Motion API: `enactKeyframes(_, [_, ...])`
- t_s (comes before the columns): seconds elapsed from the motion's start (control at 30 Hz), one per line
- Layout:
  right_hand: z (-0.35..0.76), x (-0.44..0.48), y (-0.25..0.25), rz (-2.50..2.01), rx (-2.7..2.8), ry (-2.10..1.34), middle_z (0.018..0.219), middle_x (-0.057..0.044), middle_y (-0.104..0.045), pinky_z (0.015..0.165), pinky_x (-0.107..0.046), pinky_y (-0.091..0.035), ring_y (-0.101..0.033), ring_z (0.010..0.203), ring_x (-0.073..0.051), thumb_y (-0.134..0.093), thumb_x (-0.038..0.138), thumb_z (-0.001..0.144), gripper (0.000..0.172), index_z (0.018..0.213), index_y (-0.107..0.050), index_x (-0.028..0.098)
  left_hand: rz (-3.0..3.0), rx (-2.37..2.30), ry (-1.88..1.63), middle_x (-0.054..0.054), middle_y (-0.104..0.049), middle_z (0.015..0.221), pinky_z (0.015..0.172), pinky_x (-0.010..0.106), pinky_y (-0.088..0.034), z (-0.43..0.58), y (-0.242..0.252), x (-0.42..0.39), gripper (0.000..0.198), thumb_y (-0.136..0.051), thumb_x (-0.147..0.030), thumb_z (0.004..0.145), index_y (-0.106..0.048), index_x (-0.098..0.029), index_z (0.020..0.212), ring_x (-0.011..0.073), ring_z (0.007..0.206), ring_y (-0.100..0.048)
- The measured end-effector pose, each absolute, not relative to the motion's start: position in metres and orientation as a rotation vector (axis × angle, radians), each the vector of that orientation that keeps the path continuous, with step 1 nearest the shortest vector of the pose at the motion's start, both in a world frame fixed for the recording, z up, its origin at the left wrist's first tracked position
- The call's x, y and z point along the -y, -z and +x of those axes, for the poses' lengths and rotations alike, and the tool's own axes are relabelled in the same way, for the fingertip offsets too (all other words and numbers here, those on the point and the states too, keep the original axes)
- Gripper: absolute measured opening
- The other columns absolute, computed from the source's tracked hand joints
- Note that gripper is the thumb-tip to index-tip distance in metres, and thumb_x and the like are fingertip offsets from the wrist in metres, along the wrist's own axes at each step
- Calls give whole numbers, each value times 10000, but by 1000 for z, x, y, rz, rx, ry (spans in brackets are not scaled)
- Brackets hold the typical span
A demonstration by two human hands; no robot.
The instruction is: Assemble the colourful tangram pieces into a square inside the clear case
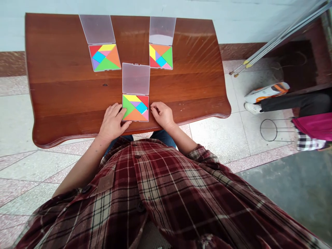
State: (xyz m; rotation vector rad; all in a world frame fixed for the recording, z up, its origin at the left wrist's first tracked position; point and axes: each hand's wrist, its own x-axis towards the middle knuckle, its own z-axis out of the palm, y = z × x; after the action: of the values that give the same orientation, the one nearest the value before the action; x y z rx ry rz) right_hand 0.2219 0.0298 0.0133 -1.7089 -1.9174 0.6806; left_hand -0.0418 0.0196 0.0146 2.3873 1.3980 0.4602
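A glossy, reddish-brown wooden table (181, 84), its front corners carved into soft curves, bears three flat tangrams in shallow plastic cases. The near tangram (134, 107) lies close to the front edge, between the person's hands, with its frosted see-through lid (136, 79) folded back flat on the wood. Smooth, matt pieces fill the tray: big green and orange triangles, a yellow parallelogram, a blue square, and smaller red, purple and pink triangles (a pale sliver shows between the blue and the pink). The left hand (111, 121) rests against the left side of this case, fingers slightly fanned, the thumb well apart from them by the lower rim. The right hand (163, 116) sits just beside the right rim, its fingers curled inward; I cannot tell whether thumb and forefinger meet or pinch anything. Farther back, the rear left tangram (107, 57) and the rear right tangram (161, 55) lie with their lids opened too. The person's plaid shirt (166, 180) looks soft and brushed, crossed by dark red, cream and black bands.
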Motion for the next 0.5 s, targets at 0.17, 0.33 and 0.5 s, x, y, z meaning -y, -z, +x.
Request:
enactKeyframes(0.17, [222, -31, 1, -1575, 1850, -616, 952, -70, -726, 849, -313, -492, -643, 903, -195, -472, 230, 914, 191, 901, -661, 208, 2387, -1493, -443, 185, -527, 1424, 1185, 583, -313, -33, -12, -19, 523, -498, -494, 930, -553, -150, 1320, 383, 1391, -426])
enactKeyframes(0.33, [222, -33, 6, -1488, 1771, -634, 898, -53, -721, 824, -301, -505, -633, 840, -178, -480, 251, 901, 174, 858, -645, 217, 2396, -1629, -426, 229, -530, 1383, 1168, 596, -323, -14, -10, -20, 505, -489, -444, 940, -572, -99, 1298, 414, 1370, -436])
enactKeyframes(0.5, [220, -33, 6, -1437, 1691, -688, 886, -50, -719, 815, -300, -505, -633, 823, -173, -488, 261, 881, 159, 829, -632, 217, 2412, -1691, -458, 236, -570, 1297, 1149, 560, -364, -10, -8, -22, 502, -490, -429, 940, -577, -79, 1288, 405, 1314, -491])
